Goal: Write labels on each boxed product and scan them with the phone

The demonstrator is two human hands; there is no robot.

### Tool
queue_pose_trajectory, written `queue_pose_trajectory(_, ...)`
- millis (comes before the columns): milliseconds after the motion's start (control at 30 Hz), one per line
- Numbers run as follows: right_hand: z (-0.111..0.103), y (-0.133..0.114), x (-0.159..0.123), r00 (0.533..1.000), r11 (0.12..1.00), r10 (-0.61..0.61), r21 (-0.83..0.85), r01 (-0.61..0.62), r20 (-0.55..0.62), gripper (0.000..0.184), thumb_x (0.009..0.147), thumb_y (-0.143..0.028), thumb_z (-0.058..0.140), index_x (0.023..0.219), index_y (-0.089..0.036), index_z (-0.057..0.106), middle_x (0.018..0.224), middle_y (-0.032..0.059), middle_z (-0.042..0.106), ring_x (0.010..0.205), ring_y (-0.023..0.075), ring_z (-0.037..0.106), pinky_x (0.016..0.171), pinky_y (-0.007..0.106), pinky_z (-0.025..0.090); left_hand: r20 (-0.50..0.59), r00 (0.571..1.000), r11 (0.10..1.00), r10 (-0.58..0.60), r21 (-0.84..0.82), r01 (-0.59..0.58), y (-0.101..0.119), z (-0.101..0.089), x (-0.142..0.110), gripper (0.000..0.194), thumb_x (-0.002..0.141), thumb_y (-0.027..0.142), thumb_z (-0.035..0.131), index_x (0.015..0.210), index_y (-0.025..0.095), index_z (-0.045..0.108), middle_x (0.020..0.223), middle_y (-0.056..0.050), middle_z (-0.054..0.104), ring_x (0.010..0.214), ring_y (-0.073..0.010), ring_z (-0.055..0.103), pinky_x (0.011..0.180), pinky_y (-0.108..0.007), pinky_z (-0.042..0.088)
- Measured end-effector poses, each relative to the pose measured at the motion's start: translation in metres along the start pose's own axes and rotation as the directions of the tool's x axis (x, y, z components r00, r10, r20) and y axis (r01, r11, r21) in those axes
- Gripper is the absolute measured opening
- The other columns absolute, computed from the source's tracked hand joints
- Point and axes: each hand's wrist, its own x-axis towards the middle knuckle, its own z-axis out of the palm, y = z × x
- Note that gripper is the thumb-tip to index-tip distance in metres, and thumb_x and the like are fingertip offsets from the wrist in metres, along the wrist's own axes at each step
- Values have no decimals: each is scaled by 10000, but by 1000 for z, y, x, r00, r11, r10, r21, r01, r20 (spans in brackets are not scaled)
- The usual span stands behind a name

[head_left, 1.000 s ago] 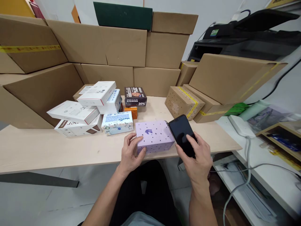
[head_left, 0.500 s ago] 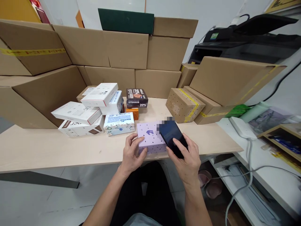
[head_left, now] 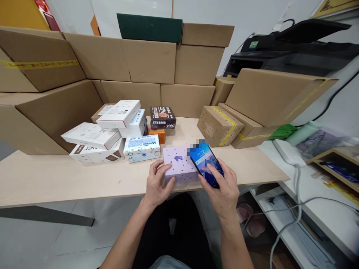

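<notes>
A purple box [head_left: 179, 170] with small dark spots lies at the table's front edge. My left hand [head_left: 158, 181] grips its left side, thumb at the front and fingers on top. In my right hand [head_left: 223, 185] is a smartphone [head_left: 202, 164], tilted over the box's right end. The phone's screen is lit and shows the time 11:12, and one of my fingers rests on the glass. A pixelated patch covers the phone's upper left corner. Just left of the purple box sits a white and blue Manhua box [head_left: 142, 148].
White boxes [head_left: 92, 135] are stacked on the left of the table [head_left: 70, 183]. A dark brown box [head_left: 162, 117] and a small orange box [head_left: 157, 136] stand behind. Taped cartons [head_left: 220, 125] sit at right, near a black printer [head_left: 280, 56]. Cardboard walls [head_left: 151, 61] enclose the back.
The phone's screen has gone from dark to lit, now showing a clock and a picture. Both hands, the box and the phone stay in nearly the same place.
</notes>
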Motion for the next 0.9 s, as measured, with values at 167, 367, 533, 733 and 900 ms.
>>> queue_pose_trajectory(167,-4,21,2,998,995,39,-91,-43,-51,433,812,-310,754,1222,-222,644,1273,150,628,1134,286,626,971,463,520,1,1000,1000,3,-16,-3,-1,0,0,425,849,194,662,1261,235,564,1251,-111,485,1237,-254,505,1018,-457,499)
queue_pose_trajectory(367,-11,87,-3,971,933,234,-293,-212,43,454,867,-466,636,1220,-182,655,1174,147,685,1081,302,648,962,458,500,10,1000,999,-6,-36,7,-2,1,-1,441,848,180,656,1274,236,555,1264,-116,472,1252,-255,493,1016,-452,500)
queue_pose_trajectory(533,-13,134,-7,829,817,470,-504,-280,302,568,853,-515,590,1310,-177,608,1103,155,718,944,331,664,854,442,512,7,1000,999,-10,-38,10,-1,1,-2,434,849,185,652,1270,238,558,1258,-115,476,1250,-258,499,1002,-446,510)
queue_pose_trajectory(733,-9,162,-8,685,757,600,-570,-319,414,624,859,-561,534,1354,-183,566,1080,165,727,946,343,669,821,424,509,-1,1000,1000,4,-21,-4,1,0,0,429,851,180,640,1266,242,552,1248,-115,480,1240,-256,512,984,-440,523)
queue_pose_trajectory(900,-5,179,-15,682,784,580,-533,-319,445,603,854,-580,528,1301,-183,608,1092,172,717,991,354,663,860,469,513,2,1000,1000,1,-15,-1,1,1,0,430,852,183,642,1268,245,550,1256,-113,476,1231,-256,519,981,-442,524)
